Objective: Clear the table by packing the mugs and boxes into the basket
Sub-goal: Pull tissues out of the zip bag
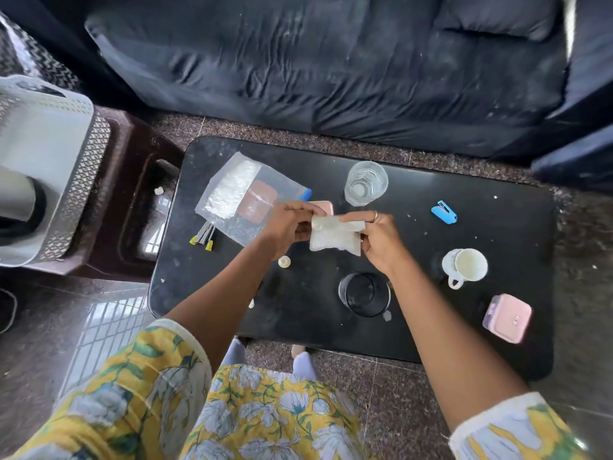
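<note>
Over the middle of the black table (431, 327), my left hand (290, 224) and my right hand (379, 242) both grip a white folded cloth (335, 237), one at each side. A white mug (466, 265) lies on its side to the right. Near the right front corner sits a pink box (507, 317). Another pink box (323, 205) peeks out behind my left hand. The grey perforated basket (63, 154) stands on a brown stool (132, 194) to the left of the table.
A clear glass (365, 182), a dark glass (365, 293), a clear zip pouch (245, 197), pens with yellow caps (204, 235), a blue stapler (444, 212) and a small white cap (284, 261) lie on the table. A dark sofa (331, 68) runs behind it.
</note>
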